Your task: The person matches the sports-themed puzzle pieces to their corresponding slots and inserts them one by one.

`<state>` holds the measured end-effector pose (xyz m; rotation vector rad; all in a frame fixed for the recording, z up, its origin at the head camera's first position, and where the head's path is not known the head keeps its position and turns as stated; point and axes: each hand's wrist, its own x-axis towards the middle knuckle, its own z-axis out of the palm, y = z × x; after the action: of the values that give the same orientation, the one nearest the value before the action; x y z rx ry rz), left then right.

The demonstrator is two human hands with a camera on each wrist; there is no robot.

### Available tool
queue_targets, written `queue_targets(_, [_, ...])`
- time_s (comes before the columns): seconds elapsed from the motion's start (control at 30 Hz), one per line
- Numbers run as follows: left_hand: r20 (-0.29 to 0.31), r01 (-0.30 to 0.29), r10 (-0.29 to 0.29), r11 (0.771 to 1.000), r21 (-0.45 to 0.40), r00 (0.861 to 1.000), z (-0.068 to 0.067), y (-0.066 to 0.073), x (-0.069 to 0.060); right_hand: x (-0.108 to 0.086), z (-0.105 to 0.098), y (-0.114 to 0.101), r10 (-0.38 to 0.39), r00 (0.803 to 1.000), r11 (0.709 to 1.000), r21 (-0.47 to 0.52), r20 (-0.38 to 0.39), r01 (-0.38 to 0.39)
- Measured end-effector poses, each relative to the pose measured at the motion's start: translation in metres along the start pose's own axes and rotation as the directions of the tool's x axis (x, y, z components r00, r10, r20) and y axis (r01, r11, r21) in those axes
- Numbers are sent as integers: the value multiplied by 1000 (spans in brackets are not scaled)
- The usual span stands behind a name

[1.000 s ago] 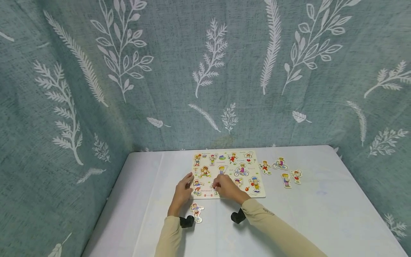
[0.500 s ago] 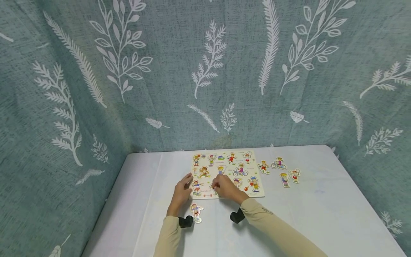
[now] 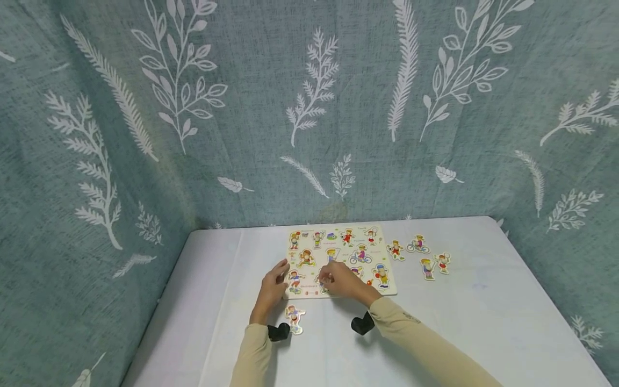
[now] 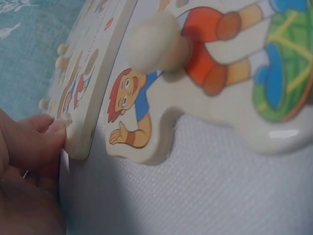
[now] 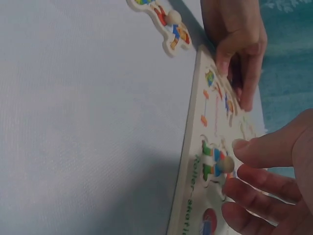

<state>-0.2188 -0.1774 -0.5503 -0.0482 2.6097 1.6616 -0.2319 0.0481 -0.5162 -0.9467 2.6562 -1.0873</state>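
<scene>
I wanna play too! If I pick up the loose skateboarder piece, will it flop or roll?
The skateboarder piece probably won't flop, because it looks thick and woody. It shouldn't roll, since it lies flat on the cloth. Its round knob should make gripping easy.

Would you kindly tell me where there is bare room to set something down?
Free: left of the left hand, to the table edge; and right of the right sleeve, nearer than the four loose pieces. Crowded: the puzzle board, with the right hand over it.
</scene>
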Motion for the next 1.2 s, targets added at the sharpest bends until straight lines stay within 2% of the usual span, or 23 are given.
queue_targets(0.23, [-4, 7, -7, 1000, 3, 1000, 0, -2, 0, 2, 2, -9, -68, 998, 997, -21, 11, 69])
queue_targets(0.53, [-8, 30, -30, 999, 13, 1000, -1, 0, 0, 8, 8, -25, -84, 994, 995, -43, 68, 87])
queue_targets(0.67, [-10, 19, -19, 1000, 22, 1000, 0, 0, 0, 8, 11, -32, -88, 992, 995, -37, 95, 92])
queue_targets(0.9, [-8, -44, 44, 998, 38, 999, -1, -3, -1, 7, 18, -45, -117, 985, 992, -37, 123, 123])
queue_targets(1.0, [-6, -47, 47, 997, 57, 999, -1, -1, 0, 8, 23, -49, -113, 982, 991, -56, 149, 123])
queue_targets(1.2, [12, -57, 57, 996, 73, 998, -3, 3, 0, 8, 34, -56, -126, 976, 991, -20, 179, 132])
